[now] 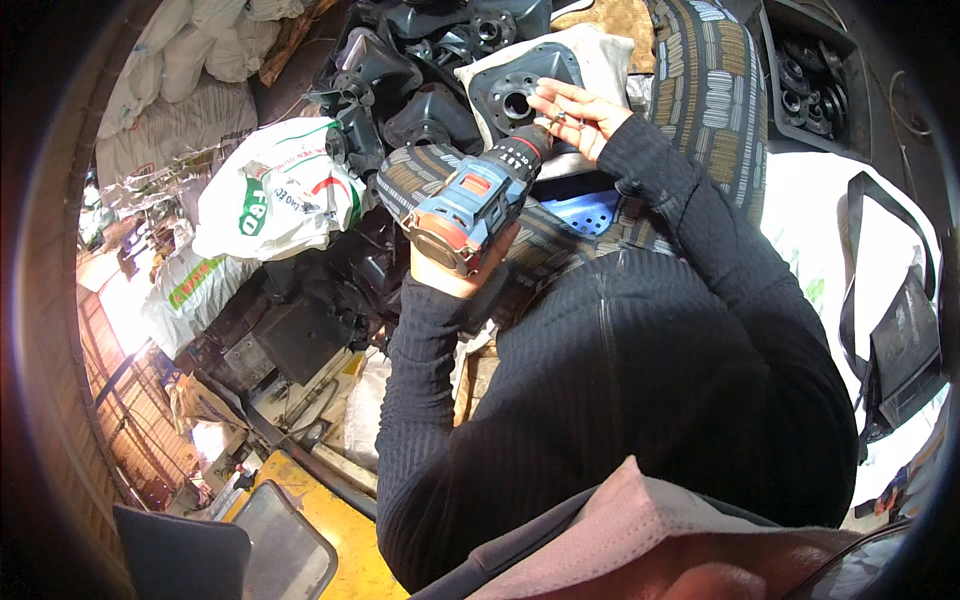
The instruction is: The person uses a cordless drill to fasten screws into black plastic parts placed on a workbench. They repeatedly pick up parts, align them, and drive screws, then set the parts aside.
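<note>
My left hand (447,280) grips a blue and red cordless drill (478,200) by its handle. The drill's chuck points up and to the right, close to my right hand (592,118). Small shiny metal pieces that look like screws sit among the right hand's fingers, with thumb and fingertips drawn together by the drill's tip. Just beyond lies a black moulded part (492,92) with a round, holed flange and a central opening. It rests on a white padded cloth (604,55). The drill's bit is mostly hidden by my fingers.
Similar black parts (425,115) are heaped at the far left of the work spot. A patterned cushion (705,90) curves around on the right, and a blue perforated piece (585,212) lies near my lap. A dark bin (815,75) holds more black parts; white bags (280,195) stand left.
</note>
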The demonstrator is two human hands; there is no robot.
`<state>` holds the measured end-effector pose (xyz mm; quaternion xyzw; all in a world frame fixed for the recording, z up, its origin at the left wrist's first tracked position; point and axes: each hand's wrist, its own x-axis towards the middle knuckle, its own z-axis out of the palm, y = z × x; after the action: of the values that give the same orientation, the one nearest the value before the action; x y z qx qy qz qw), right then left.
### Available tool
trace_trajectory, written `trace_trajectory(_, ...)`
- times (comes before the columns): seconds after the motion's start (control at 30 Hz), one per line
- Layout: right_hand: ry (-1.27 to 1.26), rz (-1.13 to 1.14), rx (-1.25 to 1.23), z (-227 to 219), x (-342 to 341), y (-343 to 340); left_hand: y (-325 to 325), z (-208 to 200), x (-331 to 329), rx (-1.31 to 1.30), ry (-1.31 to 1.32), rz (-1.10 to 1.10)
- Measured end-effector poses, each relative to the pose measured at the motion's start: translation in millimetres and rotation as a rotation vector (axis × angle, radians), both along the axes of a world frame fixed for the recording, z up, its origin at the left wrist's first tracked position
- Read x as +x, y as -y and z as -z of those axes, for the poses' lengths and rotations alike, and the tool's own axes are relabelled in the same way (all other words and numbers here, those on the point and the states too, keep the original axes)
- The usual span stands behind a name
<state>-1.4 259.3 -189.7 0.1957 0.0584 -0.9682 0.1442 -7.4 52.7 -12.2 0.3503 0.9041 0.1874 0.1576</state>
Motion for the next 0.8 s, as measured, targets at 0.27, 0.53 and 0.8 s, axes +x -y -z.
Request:
trace_trajectory(0.27,0.045,-0.091,0.103,-13,-5,7,2,5,-2,0.125,0.236,-0.144)
trace_trajectory(0.53,0.261,-0.189,0.368,9,-1,14,9,-8,-10,-0.251,-0.004,0.118)
trace_trajectory(0.8,0.233,-0.178,1.316,67,-33,24,47,5,-34,-0.189,0.078,-0.007)
